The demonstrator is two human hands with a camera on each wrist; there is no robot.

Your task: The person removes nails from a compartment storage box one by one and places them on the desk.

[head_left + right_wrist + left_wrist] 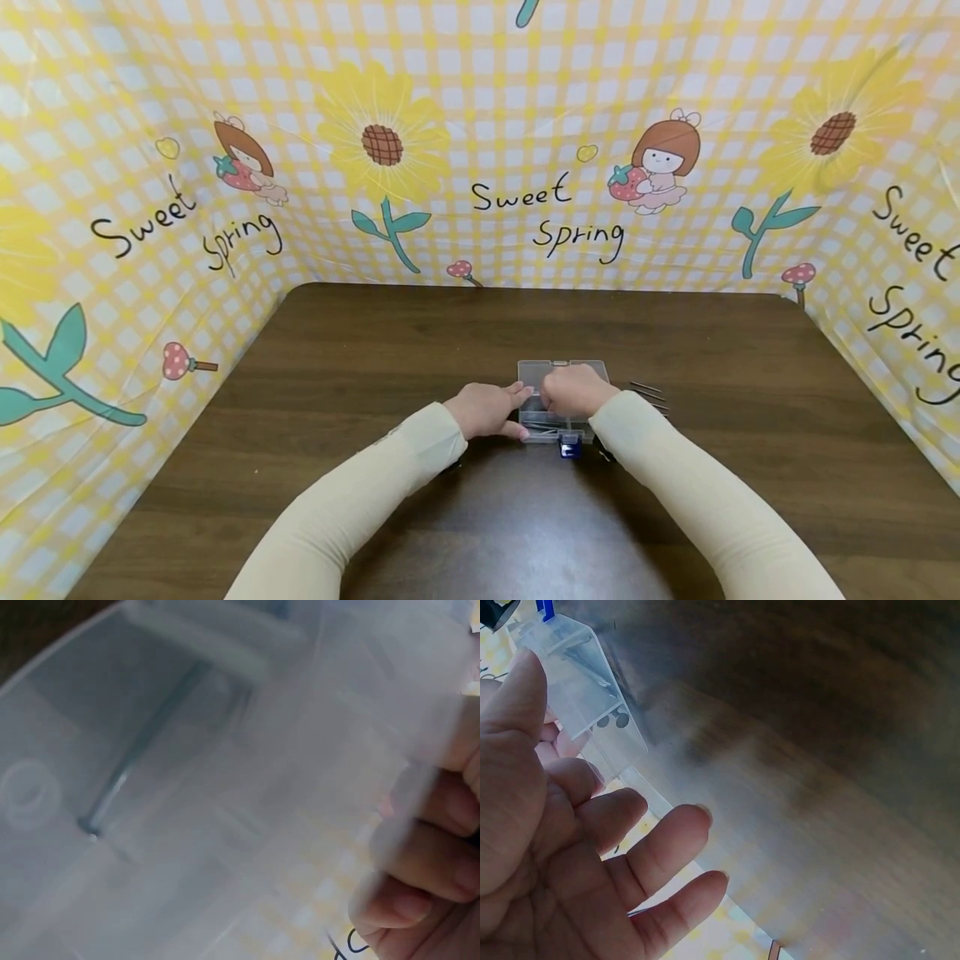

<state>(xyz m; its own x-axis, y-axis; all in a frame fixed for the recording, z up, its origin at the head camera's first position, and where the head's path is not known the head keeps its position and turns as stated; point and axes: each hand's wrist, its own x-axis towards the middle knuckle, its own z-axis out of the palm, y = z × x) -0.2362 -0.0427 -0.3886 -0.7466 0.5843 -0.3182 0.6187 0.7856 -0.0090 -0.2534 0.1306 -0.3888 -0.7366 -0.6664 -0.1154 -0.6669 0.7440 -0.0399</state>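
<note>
A clear plastic compartment box [529,416] sits on the dark wood-grain counter [390,342], between the person's two hands, its lid [528,372] turned back on the far side. A blue clip [570,447] projects from the near edge. Slim metal nails [542,432] lie in the near compartment, and the left wrist view shows two dark round pieces [622,719] in the compartment next to them.

The left hand [487,410] is at the box's left side, thumb by the near corner and fingers spread toward the far part; its grip is released, holding nothing. The right hand [576,390] reaches over the box from the right with fingers curled, but whether its grip is grasping anything cannot be told, as clear plastic and blur hide the fingertips. Just beside the box on the right, several loose nails [647,394] lie roughly side by side. Behind the counter hangs a yellow gingham cloth [510,108] printed with sunflowers and "Sweet Spring" lettering
</note>
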